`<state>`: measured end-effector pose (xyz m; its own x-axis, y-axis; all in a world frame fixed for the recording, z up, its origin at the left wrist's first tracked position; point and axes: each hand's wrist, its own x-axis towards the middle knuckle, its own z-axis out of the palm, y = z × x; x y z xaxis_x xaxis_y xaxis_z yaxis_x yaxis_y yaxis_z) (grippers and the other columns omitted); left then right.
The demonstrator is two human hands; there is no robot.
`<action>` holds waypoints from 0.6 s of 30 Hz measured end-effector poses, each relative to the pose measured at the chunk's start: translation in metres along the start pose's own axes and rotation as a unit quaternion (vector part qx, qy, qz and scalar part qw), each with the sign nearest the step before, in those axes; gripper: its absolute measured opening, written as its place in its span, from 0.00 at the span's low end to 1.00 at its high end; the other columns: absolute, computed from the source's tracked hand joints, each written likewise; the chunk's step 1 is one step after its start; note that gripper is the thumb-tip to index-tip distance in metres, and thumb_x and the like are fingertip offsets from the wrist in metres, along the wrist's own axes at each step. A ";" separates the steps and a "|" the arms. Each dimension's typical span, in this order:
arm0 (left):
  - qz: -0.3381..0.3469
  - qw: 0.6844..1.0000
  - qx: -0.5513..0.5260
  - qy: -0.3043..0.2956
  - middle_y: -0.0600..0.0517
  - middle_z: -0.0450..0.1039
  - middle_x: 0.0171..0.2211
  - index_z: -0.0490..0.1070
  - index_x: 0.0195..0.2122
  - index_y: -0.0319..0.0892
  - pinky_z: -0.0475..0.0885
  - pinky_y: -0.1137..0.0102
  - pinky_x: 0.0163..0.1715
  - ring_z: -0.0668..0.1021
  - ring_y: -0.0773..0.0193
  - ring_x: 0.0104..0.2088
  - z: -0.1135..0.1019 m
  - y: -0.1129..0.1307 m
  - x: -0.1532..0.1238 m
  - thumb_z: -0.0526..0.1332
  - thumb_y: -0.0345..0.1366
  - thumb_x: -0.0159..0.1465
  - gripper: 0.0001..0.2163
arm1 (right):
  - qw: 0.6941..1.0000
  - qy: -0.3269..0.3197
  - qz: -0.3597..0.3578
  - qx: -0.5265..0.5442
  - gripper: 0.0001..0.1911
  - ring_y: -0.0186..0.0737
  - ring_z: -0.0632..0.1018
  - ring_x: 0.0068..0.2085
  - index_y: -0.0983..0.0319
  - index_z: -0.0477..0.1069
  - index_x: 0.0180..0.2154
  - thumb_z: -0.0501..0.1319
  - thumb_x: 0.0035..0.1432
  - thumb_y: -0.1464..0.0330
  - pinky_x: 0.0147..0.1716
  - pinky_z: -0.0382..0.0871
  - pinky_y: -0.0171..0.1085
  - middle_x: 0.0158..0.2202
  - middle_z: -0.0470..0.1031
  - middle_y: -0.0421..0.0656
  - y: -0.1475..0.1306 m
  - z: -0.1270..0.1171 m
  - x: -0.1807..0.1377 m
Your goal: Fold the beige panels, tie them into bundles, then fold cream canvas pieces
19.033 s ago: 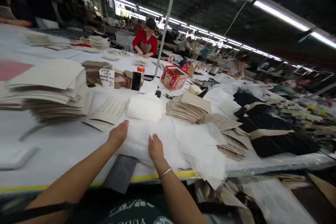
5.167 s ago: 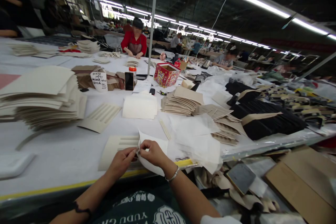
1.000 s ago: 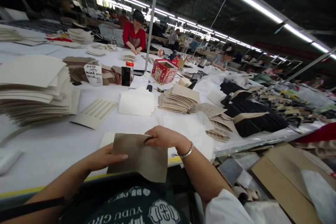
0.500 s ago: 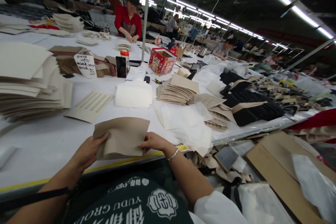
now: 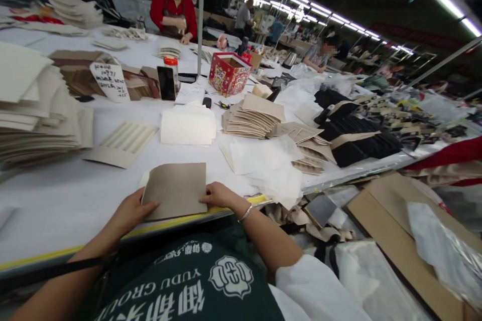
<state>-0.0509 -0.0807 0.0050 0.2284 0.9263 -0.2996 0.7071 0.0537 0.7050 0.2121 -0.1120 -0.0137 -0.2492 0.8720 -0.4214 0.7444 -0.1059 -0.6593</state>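
A beige-brown rectangular sheet (image 5: pixel 176 189), perhaps leather or card, is held between my two hands near the table's front edge. My left hand (image 5: pixel 136 210) pinches its left side, thumb lying over the face. At the opposite side, the fingers of my right hand (image 5: pixel 216 195) are closed on the sheet's right edge. A pale layer peeks out behind its left end. Beyond it lie a beige piece with raised strips (image 5: pixel 124 144) and a stack of white sheets (image 5: pixel 187 125).
A tall pile of beige pieces (image 5: pixel 33 115) stands at left. Stacked brown pieces (image 5: pixel 250 116), thin white sheets (image 5: pixel 263 160) and black pieces (image 5: pixel 357 143) lie to the right. Further back are a phone (image 5: pixel 166 83), a red box (image 5: pixel 229 74), a metal pole (image 5: pixel 201 20) and a co-worker (image 5: pixel 173 7).
The brown sheet has gone from curved and tilted to flatter and lower, its right edge now straight. My view has shifted slightly. The co-worker in red has lifted one hand.
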 end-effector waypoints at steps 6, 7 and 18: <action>-0.013 1.000 -0.011 -0.025 0.47 0.77 0.33 0.69 0.37 0.40 0.73 0.66 0.33 0.78 0.49 0.35 0.003 -0.010 0.012 0.60 0.51 0.45 0.23 | 0.994 0.000 0.021 -0.112 0.13 0.33 0.70 0.29 0.65 0.75 0.31 0.60 0.53 0.61 0.25 0.55 0.30 0.30 0.74 0.42 -0.005 -0.006 0.005; -0.015 0.999 -0.010 -0.027 0.47 0.77 0.33 0.69 0.37 0.40 0.73 0.65 0.33 0.78 0.48 0.35 0.003 -0.011 0.013 0.60 0.51 0.45 0.23 | 0.993 -0.001 0.022 -0.114 0.13 0.33 0.70 0.30 0.65 0.75 0.31 0.60 0.53 0.61 0.25 0.55 0.30 0.30 0.74 0.42 -0.005 -0.007 0.005; -0.051 0.998 -0.016 -0.021 0.44 0.77 0.34 0.69 0.37 0.39 0.73 0.63 0.33 0.78 0.46 0.37 0.004 -0.006 0.015 0.61 0.51 0.44 0.23 | 0.997 -0.012 0.025 -0.069 0.12 0.32 0.70 0.24 0.65 0.74 0.30 0.60 0.52 0.62 0.25 0.56 0.31 0.22 0.72 0.40 -0.001 -0.009 0.003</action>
<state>-0.0494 -0.0687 -0.0059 0.1843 0.8988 -0.3977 0.7073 0.1596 0.6886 0.2161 -0.1053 -0.0083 -0.2231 0.8552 -0.4679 0.8343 -0.0807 -0.5454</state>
